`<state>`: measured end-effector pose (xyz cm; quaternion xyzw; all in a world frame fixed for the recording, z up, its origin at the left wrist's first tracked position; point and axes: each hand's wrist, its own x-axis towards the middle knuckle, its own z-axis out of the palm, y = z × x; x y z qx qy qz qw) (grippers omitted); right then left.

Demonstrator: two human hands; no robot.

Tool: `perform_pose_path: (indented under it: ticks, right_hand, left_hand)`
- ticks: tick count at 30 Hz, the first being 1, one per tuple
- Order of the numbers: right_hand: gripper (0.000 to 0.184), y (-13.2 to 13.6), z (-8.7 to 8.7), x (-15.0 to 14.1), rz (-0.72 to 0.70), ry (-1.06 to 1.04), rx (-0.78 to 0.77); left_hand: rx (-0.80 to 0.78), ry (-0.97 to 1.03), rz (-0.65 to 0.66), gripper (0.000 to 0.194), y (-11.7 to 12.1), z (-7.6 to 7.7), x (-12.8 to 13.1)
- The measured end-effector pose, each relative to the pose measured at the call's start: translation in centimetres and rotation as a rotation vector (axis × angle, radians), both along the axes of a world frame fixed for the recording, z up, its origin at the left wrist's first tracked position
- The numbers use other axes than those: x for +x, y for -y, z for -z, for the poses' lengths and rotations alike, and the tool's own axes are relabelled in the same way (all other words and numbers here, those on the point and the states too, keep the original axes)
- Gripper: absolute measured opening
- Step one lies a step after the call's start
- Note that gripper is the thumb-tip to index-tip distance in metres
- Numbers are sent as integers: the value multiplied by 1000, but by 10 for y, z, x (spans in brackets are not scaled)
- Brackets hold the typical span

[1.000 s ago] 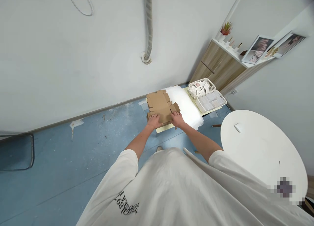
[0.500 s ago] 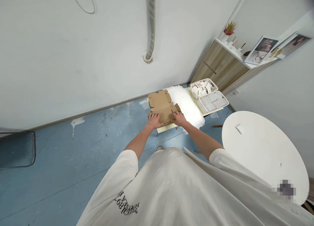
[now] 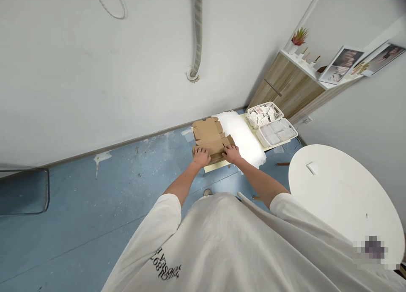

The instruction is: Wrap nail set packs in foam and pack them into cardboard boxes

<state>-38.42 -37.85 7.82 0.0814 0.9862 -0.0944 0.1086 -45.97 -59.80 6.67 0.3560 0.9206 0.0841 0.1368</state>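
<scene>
The person's left hand [image 3: 201, 156] and right hand [image 3: 231, 154] both sit on the near part of a flat-ish cardboard box blank [image 3: 211, 139], side by side with a small gap between them. The fingers [image 3: 199, 151] of each hand lie spread and pressed down on the folded brown flaps, wide rather than curled, and neither hand closes around anything. The blank sits directly under and just ahead of the fingers, its far panels and side tabs still lying open.

Just beyond the right hand's fingers, touching the blank's right side, lies a white foam sheet [image 3: 241, 135]. Both rest on a low pale yellow table [image 3: 217, 167], whose edge shows just below the fingers. Farther out past the right hand, at the table's far end, stand a white plastic basket [image 3: 264, 115] of small white packets and a white tray [image 3: 276, 133] of flat clear packs. Well to the right of the fingers is a round white table [image 3: 344, 194]. Below and to the left of them spreads a scuffed blue floor [image 3: 95, 211].
</scene>
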Motion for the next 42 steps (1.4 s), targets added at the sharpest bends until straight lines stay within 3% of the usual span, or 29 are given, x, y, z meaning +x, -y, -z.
perform_pose_path:
  ticks: [6, 10, 15, 20, 26, 30, 34, 42]
  right_hand:
    - [32, 0, -7, 1, -130, -83, 0]
    - [36, -6, -20, 3, -208, -200, -31]
    - [37, -12, -35, 2, -215, -273, -68]
    - [55, -16, -51, -2, -195, -286, -20]
    - [61, -33, -83, 8, -99, -374, 21]
    - [65, -57, -105, 36, 27, -409, 51]
    - [69, -89, -119, 82, 172, -426, 105]
    - [69, -166, -120, 226, 410, -473, 245]
  left_hand:
    - [24, -43, 0, 54, -1, 1, 12]
    - [-3, -54, 31, 50, -3, -8, 6]
    - [58, -67, 147, 50, -7, -33, 2]
    - [156, -183, 227, 61, -15, -64, 9]
    - [246, -256, 274, 67, -38, -101, 14]
    - [331, -253, 344, 69, -71, -123, 26]
    - [341, -259, 425, 64, -119, -138, 51]
    - [387, -259, 661, 61, -239, -137, 143]
